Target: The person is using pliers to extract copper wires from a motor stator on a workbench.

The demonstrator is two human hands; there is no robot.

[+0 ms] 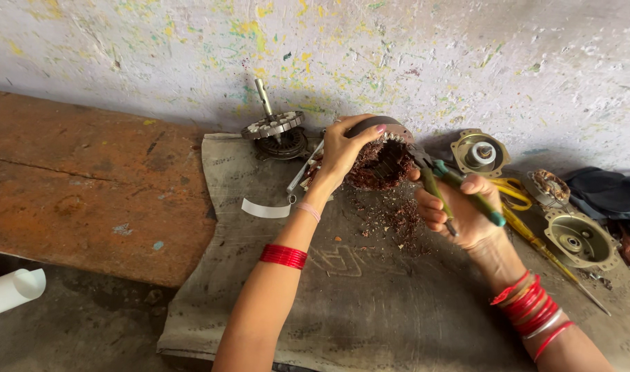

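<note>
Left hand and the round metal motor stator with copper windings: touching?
Touching. The head view shows the left hand gripping the stator, fingers curled over its rim.

My hands: two, left hand, right hand. One wound stator in left. One pair green-handled pliers in right. One rotor with shaft, upper middle of frame. Metal end covers: two, one upper right, one right edge. One small copper coil. One yellow-handled screwdriver. One white roll, lower left.

Round motor stator w/ copper windings, tilted, green-handled pliers at rim
</note>
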